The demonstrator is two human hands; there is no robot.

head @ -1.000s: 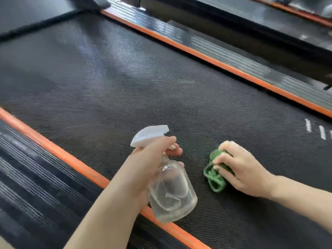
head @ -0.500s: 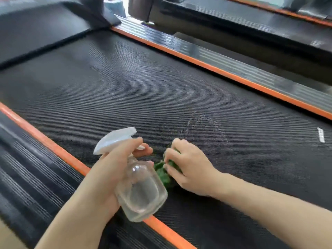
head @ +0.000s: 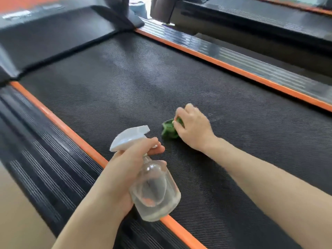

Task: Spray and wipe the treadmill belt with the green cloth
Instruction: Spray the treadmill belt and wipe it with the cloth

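Two bare hands over a black treadmill belt (head: 125, 90). Right hand (head: 193, 127) sits mid-belt, fingers curled round a bunched green cloth (head: 168, 130), pressing it onto the belt surface; cloth pokes out on the left of the fingers. Left hand (head: 124, 169) near the lower left grips the neck of a clear spray bottle (head: 154, 193), fingers wrapped below the white trigger head (head: 128, 137), nozzle pointing right and far. Bottle hangs over the near-left orange edge strip (head: 59, 121). Ribbed black side rail (head: 41, 159) left of that strip. Second orange strip (head: 233, 67) and grey rail along the far right side. Black motor cover (head: 53, 33) at far left.
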